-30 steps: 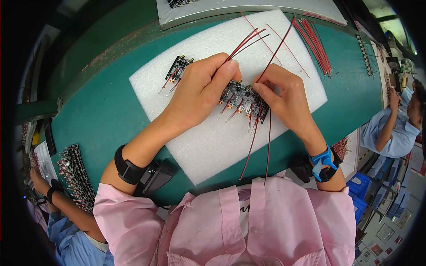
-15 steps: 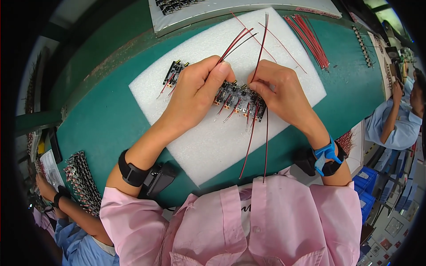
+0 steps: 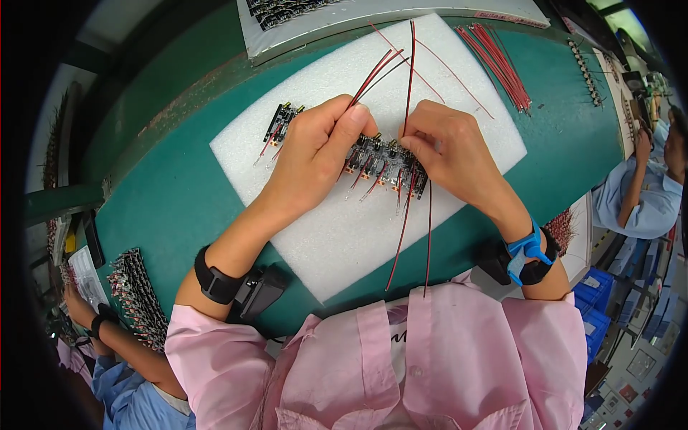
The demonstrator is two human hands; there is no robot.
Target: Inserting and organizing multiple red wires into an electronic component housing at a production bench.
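Observation:
A strip of small black circuit boards (image 3: 383,163) lies on a white foam pad (image 3: 344,222) in the middle of a green bench. My left hand (image 3: 315,154) pinches a bunch of thin red and black wires (image 3: 376,72) that fan up and away from the boards. My right hand (image 3: 448,150) rests on the strip's right end, fingertips pinching a single red wire (image 3: 410,57) that rises straight up. Two long red wires (image 3: 412,236) hang from the boards toward my chest. Another small black board (image 3: 279,122) lies at the pad's left, partly behind my left hand.
A bundle of loose red wires (image 3: 502,64) lies at the pad's upper right. A white tray of dark parts (image 3: 287,8) stands at the back. More board strips (image 3: 140,297) sit at the left. A person in blue (image 3: 641,190) works at right, another at lower left (image 3: 118,344).
My hands have stayed on the board strip. The single red wire in my right hand swung from leaning right to standing nearly upright.

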